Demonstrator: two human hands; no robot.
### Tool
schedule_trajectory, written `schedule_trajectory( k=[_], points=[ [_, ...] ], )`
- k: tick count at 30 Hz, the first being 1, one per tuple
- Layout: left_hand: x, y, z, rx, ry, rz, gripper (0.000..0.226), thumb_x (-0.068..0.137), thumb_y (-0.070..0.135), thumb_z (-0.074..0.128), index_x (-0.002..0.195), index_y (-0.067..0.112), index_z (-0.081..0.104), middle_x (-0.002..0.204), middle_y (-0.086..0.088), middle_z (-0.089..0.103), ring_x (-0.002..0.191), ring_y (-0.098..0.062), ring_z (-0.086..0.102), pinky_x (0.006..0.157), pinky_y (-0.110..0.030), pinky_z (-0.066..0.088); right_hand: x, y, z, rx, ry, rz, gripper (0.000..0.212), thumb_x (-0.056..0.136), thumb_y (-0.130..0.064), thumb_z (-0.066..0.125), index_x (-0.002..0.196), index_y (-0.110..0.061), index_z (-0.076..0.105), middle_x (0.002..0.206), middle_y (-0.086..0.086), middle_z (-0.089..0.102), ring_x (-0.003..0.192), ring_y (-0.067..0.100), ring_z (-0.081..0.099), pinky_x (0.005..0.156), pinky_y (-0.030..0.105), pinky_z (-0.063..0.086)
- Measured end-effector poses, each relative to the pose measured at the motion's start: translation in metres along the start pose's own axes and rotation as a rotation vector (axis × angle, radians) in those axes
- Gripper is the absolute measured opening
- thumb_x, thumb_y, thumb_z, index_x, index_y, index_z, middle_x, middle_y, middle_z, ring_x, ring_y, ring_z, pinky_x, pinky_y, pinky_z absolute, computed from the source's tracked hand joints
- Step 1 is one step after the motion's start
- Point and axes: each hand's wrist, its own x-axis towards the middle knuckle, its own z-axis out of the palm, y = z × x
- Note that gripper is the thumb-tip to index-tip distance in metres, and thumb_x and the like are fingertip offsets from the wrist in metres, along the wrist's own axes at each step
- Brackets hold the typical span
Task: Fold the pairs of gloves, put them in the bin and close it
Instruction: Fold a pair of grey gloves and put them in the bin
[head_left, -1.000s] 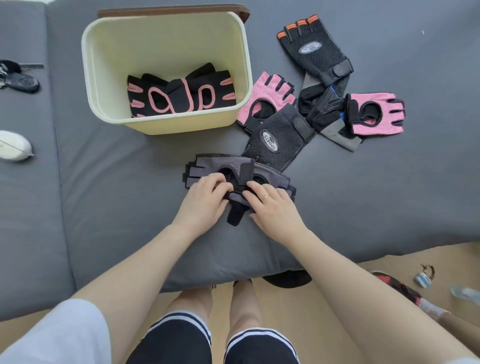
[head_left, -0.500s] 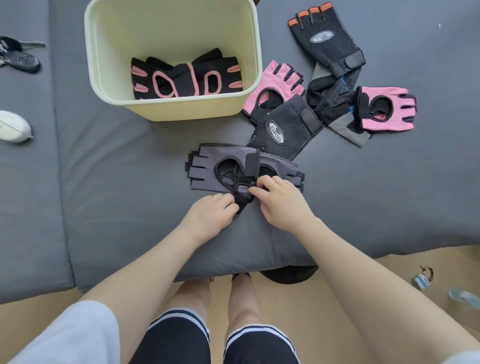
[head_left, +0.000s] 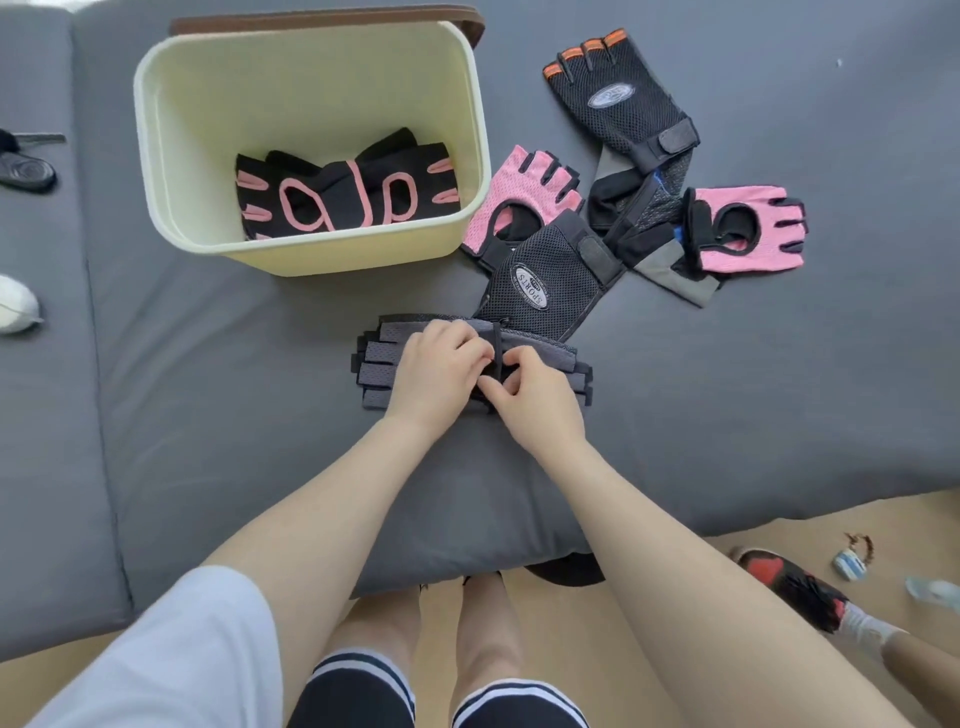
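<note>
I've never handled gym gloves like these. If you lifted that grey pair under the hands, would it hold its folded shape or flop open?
Probably floppy: the grey pair looks like thin mesh fabric lying flat on the cushion. It likely weighs little. Both the left hand and right hand pinch its strap, which suggests that the fold would spring open unfastened.

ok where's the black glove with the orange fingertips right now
In the head view, the black glove with orange fingertips lies on the grey cushion, upper right, right of the yellow bin and above the pink gloves.
</note>
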Motion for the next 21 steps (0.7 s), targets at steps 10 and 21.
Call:
schedule_trajectory(
  k=[10,21],
  points=[
    [0.014,-0.005,0.025,0.283,-0.128,-0.351,0.082,0.045,0.048,0.083,0.110,0.016,0.044,0.112,-0.013,0.060,0.104,-0.027,0.043,0.084,-0.045,0.047,0.011,0.002,0.007,-0.405,0.131,-0.099,0.036,0.086,-0.030,0.061,0.109,-0.009,0.045,0.107,0.009,0.062,0.099,0.030,0.060,0.074,0.036,0.045],
    [-0.039,0.024,-0.042,-0.568,-0.214,-0.872,0.025,0.091,0.023,0.052,0.112,0.010,0.055,0.109,-0.007,0.059,0.099,-0.023,0.056,0.084,-0.030,0.041,0.018,-0.004,-0.016,-0.493,0.079,-0.391,0.052,0.086,-0.030,0.059,0.132,-0.010,0.046,0.129,0.008,0.054,0.118,0.031,0.045,0.095,0.041,0.034]
  ],
)
